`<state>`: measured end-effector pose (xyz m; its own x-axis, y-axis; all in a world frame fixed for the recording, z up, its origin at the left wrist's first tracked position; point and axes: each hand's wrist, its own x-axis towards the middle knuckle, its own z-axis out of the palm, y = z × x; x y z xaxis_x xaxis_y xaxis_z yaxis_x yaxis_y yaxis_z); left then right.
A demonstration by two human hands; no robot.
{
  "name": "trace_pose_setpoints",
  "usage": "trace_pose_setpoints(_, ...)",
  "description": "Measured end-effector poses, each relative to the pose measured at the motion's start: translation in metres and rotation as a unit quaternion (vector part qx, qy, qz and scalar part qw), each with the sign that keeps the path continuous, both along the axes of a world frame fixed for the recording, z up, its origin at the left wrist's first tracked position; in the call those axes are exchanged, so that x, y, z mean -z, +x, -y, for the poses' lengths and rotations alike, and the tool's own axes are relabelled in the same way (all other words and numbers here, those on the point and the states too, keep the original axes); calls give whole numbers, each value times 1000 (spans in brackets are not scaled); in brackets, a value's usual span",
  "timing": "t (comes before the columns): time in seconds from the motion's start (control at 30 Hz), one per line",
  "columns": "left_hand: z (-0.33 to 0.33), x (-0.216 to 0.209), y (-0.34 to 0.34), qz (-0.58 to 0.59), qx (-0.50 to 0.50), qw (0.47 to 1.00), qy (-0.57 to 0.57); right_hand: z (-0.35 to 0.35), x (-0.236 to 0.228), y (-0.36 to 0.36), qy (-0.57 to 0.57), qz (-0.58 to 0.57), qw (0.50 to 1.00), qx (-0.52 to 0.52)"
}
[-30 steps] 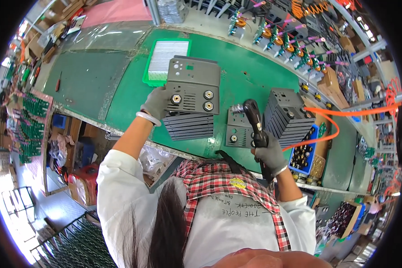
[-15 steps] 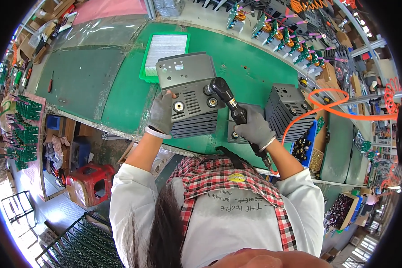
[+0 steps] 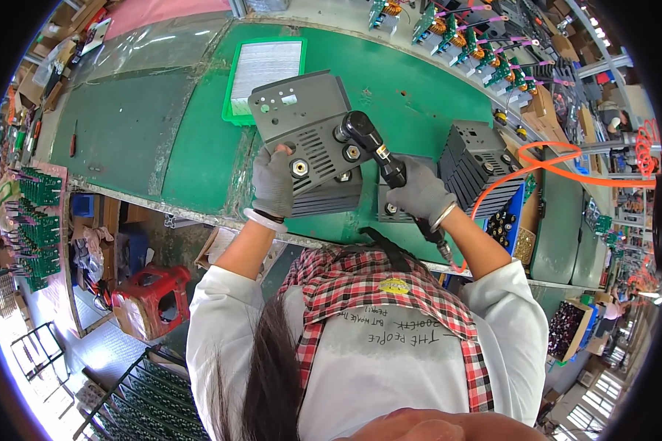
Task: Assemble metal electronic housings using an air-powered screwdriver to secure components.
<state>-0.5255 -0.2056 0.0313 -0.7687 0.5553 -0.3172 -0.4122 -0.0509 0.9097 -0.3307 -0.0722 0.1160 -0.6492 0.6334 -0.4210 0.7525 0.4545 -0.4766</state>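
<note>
While the left hand [image 3: 273, 184] holds the grey panel [image 3: 309, 123] by its left edge, the right hand [image 3: 419, 192] grips a black tool [image 3: 375, 147]. The left fingers are curled in tight, with the thumb tip up on the top face. The right fingers are wrapped around the tool's grip, and its round head sits at the panel's right side. I cannot tell if the head is pressing on a nut, since it hides that spot.

The panel is over a stack [image 3: 327, 202] of grey parts on the green bench [image 3: 397, 110], turned a bit askew. I cannot see if it rests on the stack all the way.

It looks like thin bent metal, so it should be stiff and not too heavy, and hard to break. The flat face may be a bit slick, even with gloves, and it could scratch. If the tool twists hard, the panel may want to spin. The plain outer edge seems the best place to hold, away from the shiny nuts [image 3: 299, 168] and the tool's head. Cut edges may be sharp. The tool looks heavier, and its orange hose [image 3: 559, 167] may tug on it.
</note>
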Motion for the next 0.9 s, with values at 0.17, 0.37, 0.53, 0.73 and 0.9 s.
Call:
trace_pose_setpoints(0.17, -3, -2, 13, -49, 48, 997, -27, -16, 21, 4, -64, 39, 997, -18)
trace_pose_setpoints(0.37, -4, -11, 0, 68, 55, 996, 5, -2, 34, 20, -83, -83, 992, 41)
trace_pose_setpoints(0.53, 7, -23, -27, 65, 95, 993, 16, -1, -13, 40, -174, -257, 942, 128)
trace_pose_setpoints(0.73, 12, -50, -64, 135, 294, 942, -85, -4, -30, 77, -220, -298, 898, 237)
trace_pose_setpoints(0.9, -3, -47, -56, -480, 432, 593, -480, 17, 0, 119, -240, -285, 878, 300)
